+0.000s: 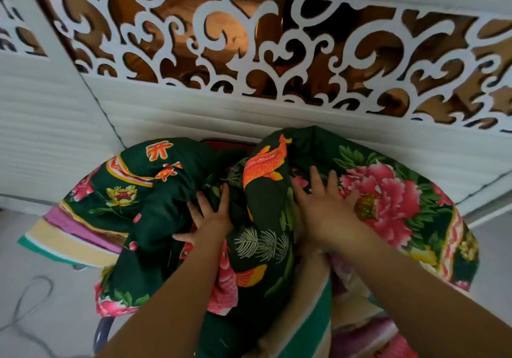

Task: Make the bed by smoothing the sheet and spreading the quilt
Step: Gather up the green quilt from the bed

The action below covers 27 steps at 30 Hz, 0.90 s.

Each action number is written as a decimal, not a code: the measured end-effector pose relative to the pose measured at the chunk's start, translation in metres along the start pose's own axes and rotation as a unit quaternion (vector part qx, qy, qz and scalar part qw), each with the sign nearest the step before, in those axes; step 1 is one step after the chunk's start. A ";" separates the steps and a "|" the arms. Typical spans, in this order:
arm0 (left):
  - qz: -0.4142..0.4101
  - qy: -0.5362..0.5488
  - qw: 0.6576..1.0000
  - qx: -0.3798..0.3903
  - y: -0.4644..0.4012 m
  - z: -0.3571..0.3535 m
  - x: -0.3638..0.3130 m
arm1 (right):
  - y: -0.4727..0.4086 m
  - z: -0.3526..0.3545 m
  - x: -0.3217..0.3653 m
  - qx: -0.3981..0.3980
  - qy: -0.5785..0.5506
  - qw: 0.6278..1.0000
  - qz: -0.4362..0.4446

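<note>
Two hands, left hand (210, 219) and right hand (324, 211), fingers straight, press the bunched quilt (263, 191) before a white carved panel (249, 39).

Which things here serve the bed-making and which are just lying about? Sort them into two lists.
Job:
- bunched dark green quilt with orange fish and pink flowers
- left hand, fingers spread on quilt
- right hand, fingers spread on quilt

Lying about:
- grey cable on pale floor
- white carved fretwork panel over brown backing

We note both hands on a bunched dark-green floral quilt (266, 191): left hand (210, 219) with fingers spread against a fold, right hand (327, 208) just right of it, fingers flat beside a pink peony print (388, 199).
</note>
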State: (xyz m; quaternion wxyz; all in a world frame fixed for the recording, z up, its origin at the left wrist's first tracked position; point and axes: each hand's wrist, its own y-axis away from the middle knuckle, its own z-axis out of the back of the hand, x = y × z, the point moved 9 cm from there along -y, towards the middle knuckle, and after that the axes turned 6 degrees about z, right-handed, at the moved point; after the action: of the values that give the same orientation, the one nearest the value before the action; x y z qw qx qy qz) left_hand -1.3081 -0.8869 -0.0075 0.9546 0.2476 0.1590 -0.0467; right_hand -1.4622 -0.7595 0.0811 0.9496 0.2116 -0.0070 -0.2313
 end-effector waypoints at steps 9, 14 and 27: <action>-0.003 -0.045 0.997 -0.058 -0.012 -0.022 0.010 | -0.063 -0.043 0.019 -0.096 0.157 0.983 0.010; -0.017 -0.046 0.998 -0.040 -0.004 -0.026 0.014 | -0.071 -0.063 0.021 -0.100 0.184 0.978 0.025; -0.121 0.067 0.990 0.023 0.069 0.025 0.039 | 0.022 0.024 0.000 -0.085 -0.140 0.974 0.156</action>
State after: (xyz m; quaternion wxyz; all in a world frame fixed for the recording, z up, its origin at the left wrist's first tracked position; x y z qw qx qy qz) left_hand -1.2531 -0.8397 0.0320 0.9232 0.2505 0.2506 -0.1489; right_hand -1.4549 -0.7513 0.1123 0.9781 0.0917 -0.1530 -0.1076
